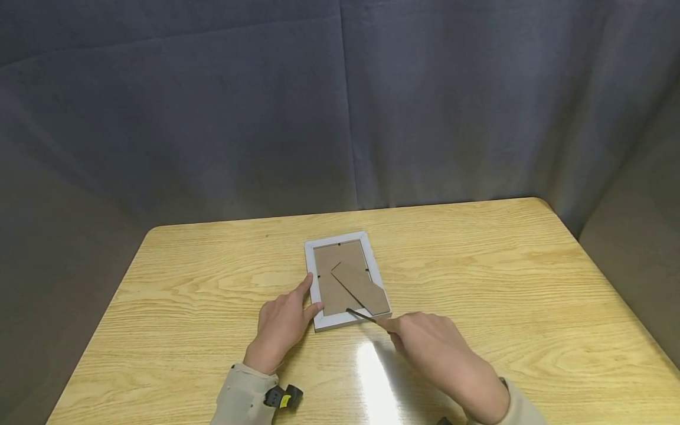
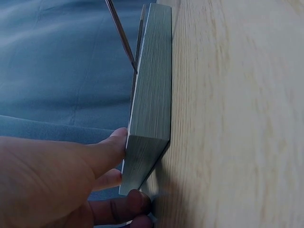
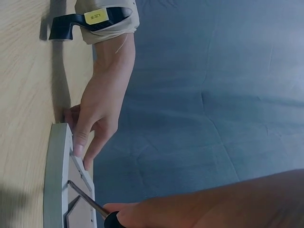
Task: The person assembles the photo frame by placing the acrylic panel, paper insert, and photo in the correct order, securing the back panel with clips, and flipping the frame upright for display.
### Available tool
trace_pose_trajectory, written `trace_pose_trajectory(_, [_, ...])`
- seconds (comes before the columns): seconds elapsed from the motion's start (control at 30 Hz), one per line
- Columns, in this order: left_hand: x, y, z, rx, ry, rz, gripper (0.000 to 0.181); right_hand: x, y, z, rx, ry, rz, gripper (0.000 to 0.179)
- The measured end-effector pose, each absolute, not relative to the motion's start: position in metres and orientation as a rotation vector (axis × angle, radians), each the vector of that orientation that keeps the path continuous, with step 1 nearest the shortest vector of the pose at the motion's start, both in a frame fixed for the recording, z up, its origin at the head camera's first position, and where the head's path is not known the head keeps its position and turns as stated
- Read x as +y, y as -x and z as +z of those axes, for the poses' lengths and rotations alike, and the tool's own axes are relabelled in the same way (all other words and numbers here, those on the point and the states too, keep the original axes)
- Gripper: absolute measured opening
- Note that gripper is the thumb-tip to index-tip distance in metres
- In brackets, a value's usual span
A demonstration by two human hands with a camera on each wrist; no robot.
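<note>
A picture frame [image 1: 311, 260] with a white-grey border lies face down on the table, its brown backing board [image 1: 326, 254] and angled stand flap [image 1: 366, 289] facing up. My left hand [image 1: 281, 327] grips the near left corner, thumb on the border and fingers along the side. In the left wrist view, the fingertips [image 2: 137, 202] reach low on the frame's edge. My right hand [image 1: 438, 348] holds a screwdriver [image 3: 90, 200] with a dark handle and thin metal shaft. Its tip meets the small black tab at the near edge of the backing.
More small black tabs, such as the far one [image 1: 339, 244], sit around the backing. The wooden table [image 1: 212, 283] extends to both sides, with a grey curtain [image 1: 239, 130] behind it. A black wrist device [image 1: 284, 398] with a yellow label is strapped at the left sleeve.
</note>
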State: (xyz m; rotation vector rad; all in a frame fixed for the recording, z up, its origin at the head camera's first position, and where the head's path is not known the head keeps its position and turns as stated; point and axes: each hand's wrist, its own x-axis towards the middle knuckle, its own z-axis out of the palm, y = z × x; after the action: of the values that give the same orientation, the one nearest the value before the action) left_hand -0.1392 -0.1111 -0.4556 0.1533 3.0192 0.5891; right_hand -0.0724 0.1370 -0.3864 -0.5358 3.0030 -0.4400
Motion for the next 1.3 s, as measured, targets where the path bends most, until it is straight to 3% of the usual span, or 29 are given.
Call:
trace_pose_trajectory(0.4, [-0.1114,0.1395,-0.4560,3.028,-0.162,0.582,0.066,0.1403,0.0713,-0.3823,2.969,0.497,-0.468,0.049])
trace_pose_trajectory(1.3, [-0.1116,0.1392,-0.4562,3.030,-0.164,0.594,0.066,0.1351,0.0716,-0.3849,3.008,0.494,-0.400,0.044])
